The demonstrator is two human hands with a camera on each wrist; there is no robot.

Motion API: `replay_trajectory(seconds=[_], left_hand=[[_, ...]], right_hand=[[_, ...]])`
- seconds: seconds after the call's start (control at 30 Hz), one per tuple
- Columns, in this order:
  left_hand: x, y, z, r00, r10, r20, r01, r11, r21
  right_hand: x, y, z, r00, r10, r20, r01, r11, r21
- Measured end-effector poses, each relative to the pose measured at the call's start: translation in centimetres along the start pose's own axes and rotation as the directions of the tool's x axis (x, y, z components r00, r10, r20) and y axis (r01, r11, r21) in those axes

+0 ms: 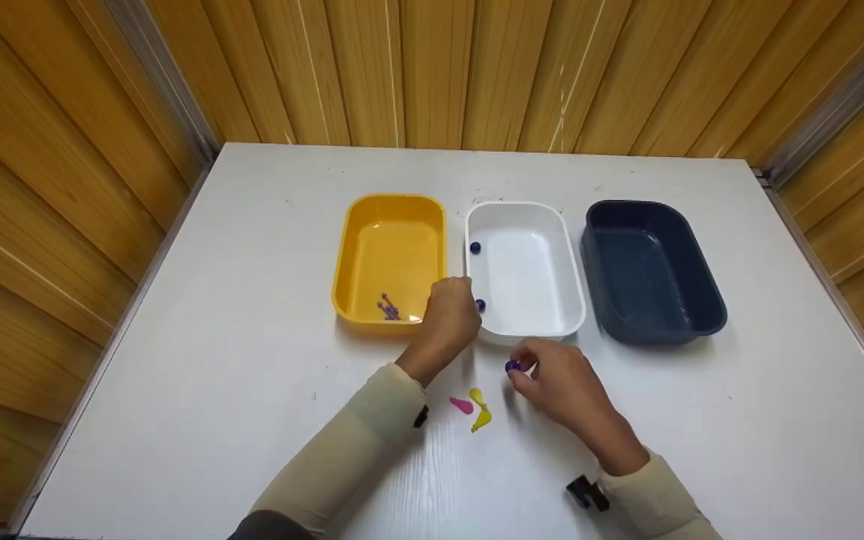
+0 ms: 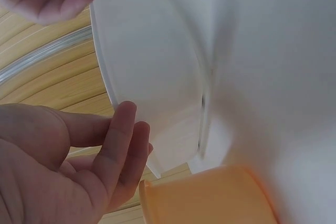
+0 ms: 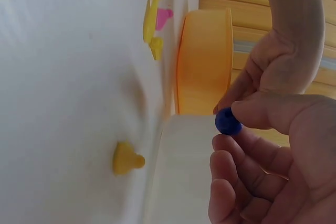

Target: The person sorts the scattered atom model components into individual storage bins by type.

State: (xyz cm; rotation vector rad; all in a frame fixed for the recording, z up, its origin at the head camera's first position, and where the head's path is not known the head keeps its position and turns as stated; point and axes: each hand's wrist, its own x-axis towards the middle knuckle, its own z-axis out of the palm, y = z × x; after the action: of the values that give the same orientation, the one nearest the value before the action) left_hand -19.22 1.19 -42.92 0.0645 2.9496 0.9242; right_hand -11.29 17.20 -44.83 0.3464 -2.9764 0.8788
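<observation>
My right hand [image 1: 561, 379] pinches a round dark purple-blue bead [image 3: 228, 121] between thumb and fingertip, just in front of the white tray [image 1: 579, 315]. A hole shows in the bead in the right wrist view. My left hand [image 1: 448, 315] hovers at the white tray's near left corner with its fingers loosely bent; I see nothing in it. Close beside its knuckles shows a purple bead [image 1: 481, 305], and another bead [image 1: 475, 247] lies along the tray's left side. A pink teardrop-shaped piece [image 1: 462, 406] and yellow teardrop-shaped pieces [image 1: 481, 420] lie on the table between my forearms.
Left of the white tray stands a yellow tray [image 1: 340, 277] with several small purple stick-like pieces [image 1: 388, 307] at its near end. A dark blue tray [image 1: 718, 319] stands on the right. Another yellow piece [image 3: 126, 158] lies apart in the right wrist view. Wood-patterned walls [image 1: 432, 75] enclose the table.
</observation>
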Motion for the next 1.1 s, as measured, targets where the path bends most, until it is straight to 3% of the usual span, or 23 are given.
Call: replay_trajectory(seconds=[0.27, 0.67, 0.93, 1.1], left_hand=[[0.0, 0.1, 0.0, 1.0, -0.009, 0.001, 0.009, 1.0, -0.015], [0.1, 0.2, 0.0, 0.997, -0.055, 0.05, 0.058, 0.997, -0.055], [-0.1, -0.2, 0.2, 0.998, 0.045, -0.051, -0.045, 0.999, 0.008], [-0.1, -0.1, 0.2, 0.998, 0.041, -0.046, -0.041, 0.999, 0.0]], right_hand=[[0.7, 0.4, -0.9, 1.0, 0.029, -0.013, -0.029, 1.0, 0.009], [2.0, 1.0, -2.1, 0.993, 0.047, -0.107, -0.045, 0.999, 0.017], [3.0, 1.8, -3.0, 0.983, 0.094, -0.16, -0.093, 0.996, 0.017], [3.4, 2.3, -3.1, 0.976, 0.09, -0.198, -0.088, 0.996, 0.018]])
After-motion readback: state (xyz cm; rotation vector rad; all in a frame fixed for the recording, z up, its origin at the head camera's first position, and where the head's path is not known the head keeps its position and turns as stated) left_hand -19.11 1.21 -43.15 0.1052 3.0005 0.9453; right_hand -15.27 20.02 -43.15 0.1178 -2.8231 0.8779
